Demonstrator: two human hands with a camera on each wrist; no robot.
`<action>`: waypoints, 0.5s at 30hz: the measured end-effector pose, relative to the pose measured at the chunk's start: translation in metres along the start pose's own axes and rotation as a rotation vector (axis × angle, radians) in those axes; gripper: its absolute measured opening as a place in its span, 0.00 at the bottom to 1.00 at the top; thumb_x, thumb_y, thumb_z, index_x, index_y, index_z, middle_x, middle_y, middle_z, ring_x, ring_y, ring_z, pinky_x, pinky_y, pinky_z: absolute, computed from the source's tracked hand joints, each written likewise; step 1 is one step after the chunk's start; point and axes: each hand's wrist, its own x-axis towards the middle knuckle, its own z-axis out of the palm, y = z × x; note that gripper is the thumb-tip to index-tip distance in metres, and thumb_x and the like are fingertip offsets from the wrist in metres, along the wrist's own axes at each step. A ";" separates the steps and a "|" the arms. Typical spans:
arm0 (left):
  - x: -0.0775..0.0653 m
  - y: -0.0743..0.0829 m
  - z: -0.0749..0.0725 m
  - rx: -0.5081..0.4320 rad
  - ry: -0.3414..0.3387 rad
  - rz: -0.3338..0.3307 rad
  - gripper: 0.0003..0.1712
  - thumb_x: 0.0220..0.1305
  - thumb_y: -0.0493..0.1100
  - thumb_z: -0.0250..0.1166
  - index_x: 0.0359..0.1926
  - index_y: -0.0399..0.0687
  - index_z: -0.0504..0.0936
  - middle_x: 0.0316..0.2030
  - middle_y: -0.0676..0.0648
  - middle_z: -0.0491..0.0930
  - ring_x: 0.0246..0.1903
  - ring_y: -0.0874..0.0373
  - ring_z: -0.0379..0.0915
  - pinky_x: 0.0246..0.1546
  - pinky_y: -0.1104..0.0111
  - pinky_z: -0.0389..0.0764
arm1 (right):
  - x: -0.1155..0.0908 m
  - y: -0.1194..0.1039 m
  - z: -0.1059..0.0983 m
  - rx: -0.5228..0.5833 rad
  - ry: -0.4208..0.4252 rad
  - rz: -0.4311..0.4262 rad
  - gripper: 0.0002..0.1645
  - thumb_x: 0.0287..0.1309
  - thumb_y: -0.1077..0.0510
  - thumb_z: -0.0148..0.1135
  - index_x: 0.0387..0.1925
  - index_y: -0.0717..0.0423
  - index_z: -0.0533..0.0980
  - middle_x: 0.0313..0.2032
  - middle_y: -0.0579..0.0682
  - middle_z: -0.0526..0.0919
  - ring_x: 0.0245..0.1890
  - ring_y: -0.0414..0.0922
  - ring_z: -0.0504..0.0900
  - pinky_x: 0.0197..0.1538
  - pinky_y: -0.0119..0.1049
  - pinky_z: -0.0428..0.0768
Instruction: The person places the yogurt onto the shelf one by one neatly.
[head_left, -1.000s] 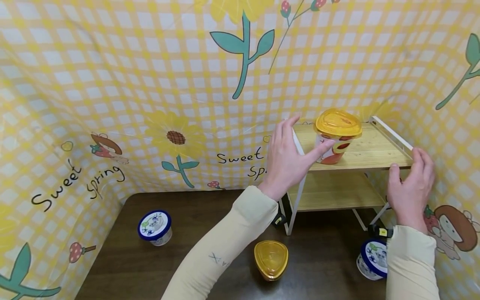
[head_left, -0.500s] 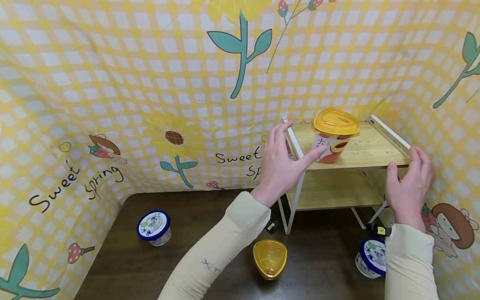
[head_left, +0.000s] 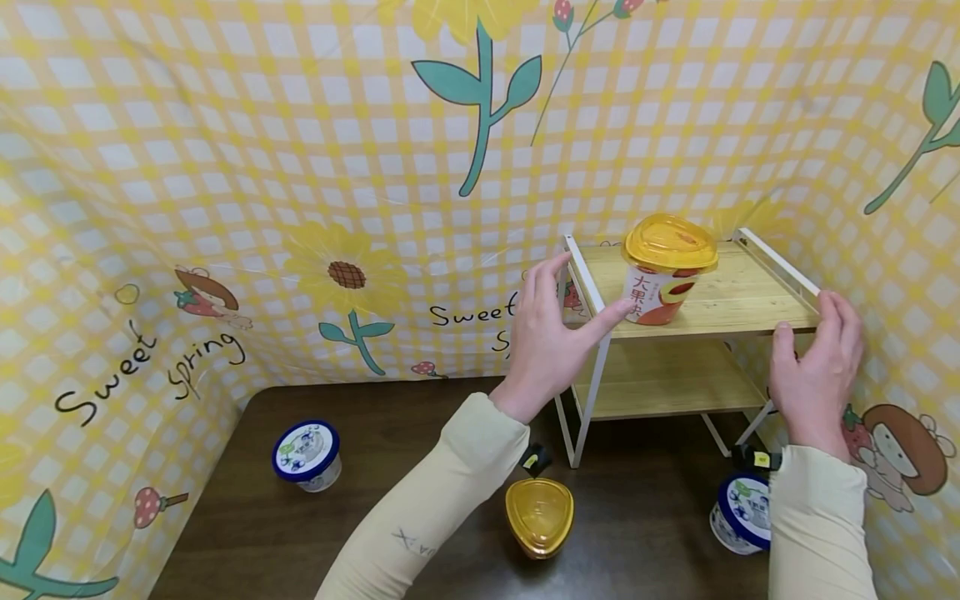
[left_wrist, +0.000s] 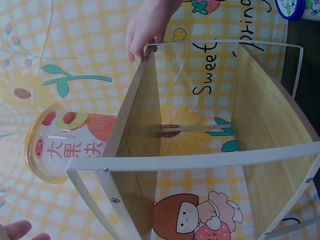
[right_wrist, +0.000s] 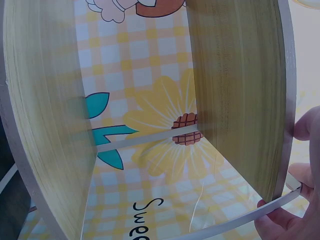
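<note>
Yellow-lidded and upright, a fruit cup [head_left: 663, 283] stands on top of the wooden rack [head_left: 742, 292], towards its left side. The left hand [head_left: 546, 343], near the cup, is spread wide and holds nothing; the right hand [head_left: 819, 371] grips the rack's front right corner. On the dark desk [head_left: 637, 550] sit an amber-lidded tub [head_left: 540, 515] and two blue-lidded tubs [head_left: 306, 450].

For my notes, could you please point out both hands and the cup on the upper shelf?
Left hand [head_left: 547, 343], head view, back of the hand.
Right hand [head_left: 817, 379], head view, back of the hand.
Cup [head_left: 662, 287], head view, printed side.
</note>
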 end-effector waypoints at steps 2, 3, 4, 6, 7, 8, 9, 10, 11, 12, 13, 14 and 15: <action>-0.001 -0.001 -0.001 -0.015 -0.001 -0.002 0.50 0.60 0.70 0.68 0.73 0.49 0.63 0.66 0.51 0.66 0.61 0.61 0.61 0.59 0.61 0.69 | 0.000 0.000 0.000 -0.001 0.000 -0.003 0.38 0.72 0.50 0.51 0.78 0.55 0.58 0.75 0.49 0.56 0.74 0.47 0.51 0.75 0.43 0.48; -0.002 -0.002 -0.002 -0.022 -0.003 -0.004 0.50 0.60 0.70 0.68 0.73 0.49 0.63 0.66 0.50 0.66 0.62 0.61 0.61 0.60 0.61 0.68 | 0.000 0.000 0.000 -0.001 0.001 -0.004 0.38 0.72 0.51 0.51 0.78 0.55 0.58 0.75 0.49 0.56 0.74 0.47 0.52 0.75 0.43 0.48; -0.003 -0.003 -0.003 -0.028 -0.005 -0.009 0.50 0.60 0.71 0.68 0.73 0.49 0.63 0.66 0.51 0.65 0.62 0.61 0.60 0.60 0.60 0.68 | 0.000 0.000 0.000 -0.001 0.003 -0.006 0.38 0.72 0.51 0.51 0.78 0.55 0.58 0.75 0.50 0.56 0.74 0.47 0.52 0.75 0.43 0.48; -0.004 -0.005 -0.004 -0.038 -0.011 -0.018 0.50 0.60 0.71 0.67 0.73 0.51 0.62 0.67 0.52 0.65 0.63 0.62 0.59 0.61 0.60 0.67 | 0.000 0.000 -0.001 -0.001 0.006 -0.011 0.38 0.72 0.51 0.51 0.78 0.56 0.58 0.75 0.50 0.56 0.74 0.48 0.52 0.75 0.43 0.49; -0.005 -0.006 -0.005 -0.042 -0.013 -0.024 0.50 0.60 0.72 0.67 0.73 0.51 0.62 0.67 0.53 0.64 0.64 0.62 0.59 0.62 0.59 0.66 | 0.000 0.000 -0.001 0.000 0.009 -0.015 0.37 0.72 0.51 0.52 0.78 0.56 0.58 0.75 0.51 0.56 0.74 0.48 0.52 0.75 0.43 0.49; -0.005 -0.007 -0.006 -0.041 -0.013 -0.029 0.50 0.60 0.72 0.67 0.73 0.51 0.62 0.67 0.54 0.64 0.64 0.62 0.58 0.62 0.59 0.66 | 0.000 0.000 -0.001 0.002 0.011 -0.016 0.37 0.72 0.51 0.52 0.78 0.57 0.59 0.75 0.51 0.56 0.74 0.48 0.52 0.74 0.43 0.49; -0.006 -0.008 -0.007 -0.042 -0.014 -0.035 0.50 0.60 0.72 0.66 0.73 0.52 0.62 0.66 0.54 0.64 0.65 0.62 0.58 0.63 0.58 0.66 | 0.000 0.000 -0.001 0.004 0.012 -0.017 0.37 0.72 0.51 0.52 0.78 0.57 0.59 0.75 0.51 0.57 0.74 0.48 0.52 0.74 0.43 0.49; -0.007 -0.010 -0.007 -0.043 -0.014 -0.039 0.50 0.61 0.72 0.66 0.73 0.52 0.62 0.67 0.54 0.64 0.65 0.62 0.58 0.63 0.58 0.66 | 0.000 0.000 0.000 0.005 0.012 -0.018 0.37 0.72 0.51 0.52 0.78 0.57 0.59 0.75 0.51 0.57 0.74 0.48 0.52 0.74 0.43 0.49; -0.007 -0.011 -0.008 -0.045 -0.015 -0.041 0.50 0.61 0.72 0.66 0.74 0.52 0.62 0.67 0.54 0.64 0.65 0.62 0.59 0.64 0.57 0.66 | 0.001 0.000 0.000 0.005 0.011 -0.019 0.37 0.72 0.51 0.52 0.78 0.57 0.59 0.75 0.51 0.57 0.74 0.48 0.52 0.74 0.43 0.49; -0.008 -0.012 -0.009 -0.049 -0.016 -0.043 0.50 0.61 0.72 0.66 0.74 0.52 0.62 0.67 0.54 0.64 0.65 0.61 0.59 0.64 0.57 0.66 | 0.001 0.000 0.000 0.006 0.012 -0.020 0.37 0.72 0.51 0.52 0.77 0.57 0.59 0.75 0.51 0.57 0.74 0.48 0.52 0.74 0.43 0.49; -0.009 -0.013 -0.009 -0.053 -0.017 -0.044 0.50 0.61 0.71 0.66 0.74 0.51 0.62 0.67 0.53 0.64 0.65 0.60 0.59 0.64 0.56 0.66 | 0.001 0.000 0.000 0.007 0.011 -0.020 0.37 0.72 0.51 0.52 0.77 0.57 0.59 0.75 0.51 0.57 0.74 0.48 0.52 0.74 0.43 0.49; -0.009 -0.015 -0.010 -0.057 -0.020 -0.046 0.49 0.62 0.71 0.66 0.74 0.52 0.62 0.67 0.53 0.64 0.66 0.60 0.59 0.64 0.56 0.66 | 0.001 0.000 0.000 0.007 0.012 -0.019 0.37 0.72 0.51 0.52 0.77 0.57 0.59 0.75 0.51 0.57 0.74 0.48 0.52 0.74 0.43 0.49; -0.010 -0.016 -0.011 -0.060 -0.024 -0.052 0.49 0.62 0.71 0.66 0.74 0.52 0.62 0.68 0.53 0.64 0.66 0.59 0.59 0.64 0.55 0.66 | 0.001 0.000 0.000 0.007 0.012 -0.020 0.37 0.72 0.51 0.52 0.77 0.57 0.59 0.75 0.51 0.56 0.74 0.48 0.52 0.74 0.43 0.49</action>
